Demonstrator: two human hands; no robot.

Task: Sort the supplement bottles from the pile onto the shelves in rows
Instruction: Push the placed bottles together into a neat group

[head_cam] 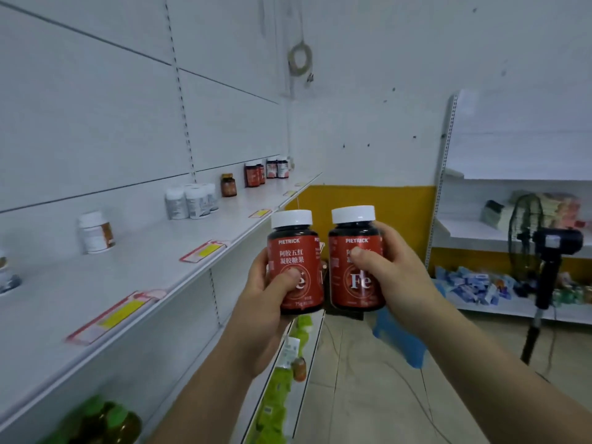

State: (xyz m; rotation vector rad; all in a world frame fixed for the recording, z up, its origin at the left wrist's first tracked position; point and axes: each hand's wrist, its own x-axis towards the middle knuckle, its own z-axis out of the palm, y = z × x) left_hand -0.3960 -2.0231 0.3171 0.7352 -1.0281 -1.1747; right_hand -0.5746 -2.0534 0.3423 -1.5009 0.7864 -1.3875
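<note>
Both hands are holding stock, raised side by side. The left hand is gripping the left bottle around its lower body, thumb across the label. The right hand is gripping the right bottle likewise, thumb over the upper label. Both bottles are standing upright, white caps up, red labels facing the camera, with a thin gap showing between them. The shelf is running along the left side, its front edge passing just beside the left bottle, so the left hand is sitting nearer to it and the right would be reaching across. Going away along the shelf: a lone white bottle, a cluster of white bottles, a small amber bottle, then the red-label row, seemingly the same product, and a darker pair past it. By my reading, the target spot is lying forward and left, well apart from the hands, beside that red-label row. Being vertical, the bottles are needing carrying, no turning.
</note>
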